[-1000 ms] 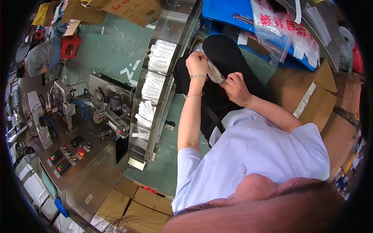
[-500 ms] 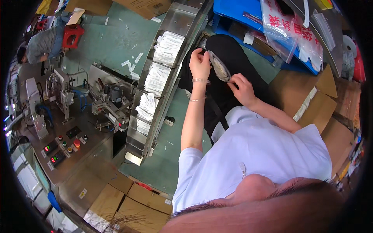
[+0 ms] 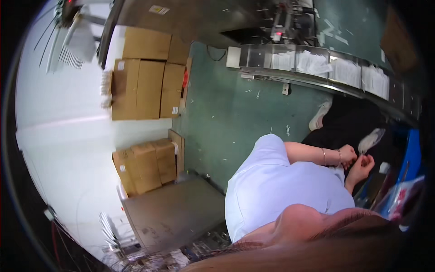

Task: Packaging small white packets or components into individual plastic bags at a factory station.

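My left hand (image 3: 348, 155), with two bracelets behind it on the wrist and forearm, is closed, its fingertips drawn together over my dark-trousered lap. Beside it my right hand (image 3: 361, 168) has thumb and fingers pinched at the near end of a pale, shoe-like thing (image 3: 371, 140) lying against the black trousers (image 3: 349, 118). What either set of fingertips holds is too small and blurred to tell. A white shoe (image 3: 321, 116) shows on the floor by my leg.
Beyond my legs runs a metal trough (image 3: 312, 81) with white paper slips (image 3: 346, 71) in its compartments. Cardboard boxes (image 3: 140, 86) stand at the left, more boxes (image 3: 147, 165) below them. A brown flat board (image 3: 176, 208) is near. Blue shelving (image 3: 412, 154) stands at the right.
The view has swung round, so my lap and hands now appear at the right and the boxes at the left. My hands, apart before, have come together near the shoe-like thing's end.
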`<state>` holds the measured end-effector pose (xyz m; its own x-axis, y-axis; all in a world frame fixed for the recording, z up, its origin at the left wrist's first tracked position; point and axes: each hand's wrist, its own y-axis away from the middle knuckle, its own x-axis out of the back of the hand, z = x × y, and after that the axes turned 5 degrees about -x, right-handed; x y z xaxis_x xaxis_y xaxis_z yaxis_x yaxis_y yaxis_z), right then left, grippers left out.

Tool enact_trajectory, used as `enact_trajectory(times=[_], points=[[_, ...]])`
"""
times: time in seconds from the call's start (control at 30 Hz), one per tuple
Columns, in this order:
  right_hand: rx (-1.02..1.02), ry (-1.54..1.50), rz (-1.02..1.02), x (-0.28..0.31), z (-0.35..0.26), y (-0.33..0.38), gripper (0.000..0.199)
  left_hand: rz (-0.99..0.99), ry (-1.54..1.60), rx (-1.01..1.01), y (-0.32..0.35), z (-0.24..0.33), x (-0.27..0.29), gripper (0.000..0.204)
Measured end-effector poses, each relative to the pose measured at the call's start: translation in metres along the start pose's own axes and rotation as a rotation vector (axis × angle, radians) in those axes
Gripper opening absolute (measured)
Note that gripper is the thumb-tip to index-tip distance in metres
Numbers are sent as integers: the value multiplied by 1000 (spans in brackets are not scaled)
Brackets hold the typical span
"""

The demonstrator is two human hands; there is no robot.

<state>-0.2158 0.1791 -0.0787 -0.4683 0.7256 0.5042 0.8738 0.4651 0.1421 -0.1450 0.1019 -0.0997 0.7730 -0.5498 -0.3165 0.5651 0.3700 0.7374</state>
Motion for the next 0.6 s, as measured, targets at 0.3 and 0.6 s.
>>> enact_trajectory(times=[0.3, 0.6], points=[[-87, 112, -85, 5, -28, -8, 32, -328, 622, 427, -24, -18, -9, 24], [-71, 156, -143, 2, -17, -25, 35, -326, 888, 304, -21, -16, -13, 24]])
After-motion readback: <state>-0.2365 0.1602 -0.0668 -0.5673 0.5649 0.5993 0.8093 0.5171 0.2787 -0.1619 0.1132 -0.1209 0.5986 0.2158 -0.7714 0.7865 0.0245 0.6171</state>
